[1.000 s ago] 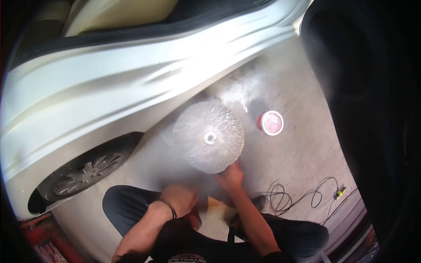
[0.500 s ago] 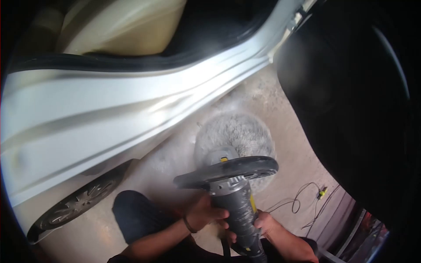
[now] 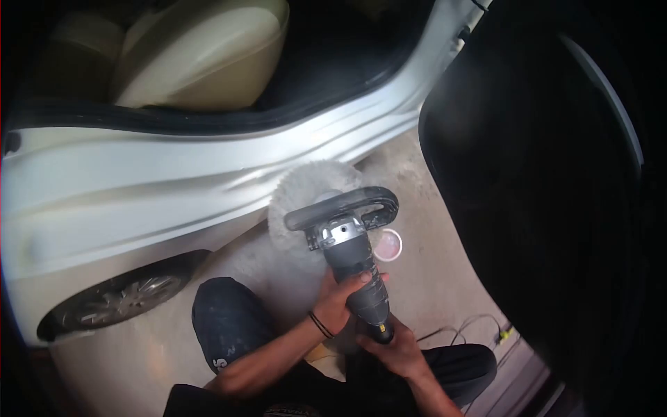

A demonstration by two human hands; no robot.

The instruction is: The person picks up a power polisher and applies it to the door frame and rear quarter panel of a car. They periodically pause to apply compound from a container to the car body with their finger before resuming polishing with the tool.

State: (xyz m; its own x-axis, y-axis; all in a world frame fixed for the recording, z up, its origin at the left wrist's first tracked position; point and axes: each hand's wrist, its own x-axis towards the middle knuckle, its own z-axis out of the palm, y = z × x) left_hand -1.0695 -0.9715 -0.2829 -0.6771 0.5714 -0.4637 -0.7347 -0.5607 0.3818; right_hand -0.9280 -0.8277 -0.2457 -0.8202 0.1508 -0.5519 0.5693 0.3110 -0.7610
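Note:
Both my hands hold a black rotary polisher (image 3: 358, 267) with a loop handle (image 3: 333, 206) and a silver collar. My left hand (image 3: 337, 302) wraps round the middle of its body, thumb across the top. Lower down, my right hand (image 3: 399, 347) grips the rear end. A fluffy white wool pad (image 3: 299, 191) on the far end is up against the lower sill (image 3: 208, 170) of a white car; the loop handle hides part of it, so exact contact is hard to tell. Just right of the polisher, a small white-rimmed tub (image 3: 389, 245) of pinkish stuff sits on the floor.
Inside the open doorway is a beige seat (image 3: 208, 55). The dark open door (image 3: 535, 174) stands to my right. A wheel (image 3: 132, 302) is at left. A cable with a yellow-green connector (image 3: 504, 336) lies on the floor (image 3: 445, 285). My bent knee (image 3: 229, 320) is nearby.
The polisher has moved up and left, bringing its pad from over the floor to the car sill. My right hand now grips its rear end. The tub has come into view.

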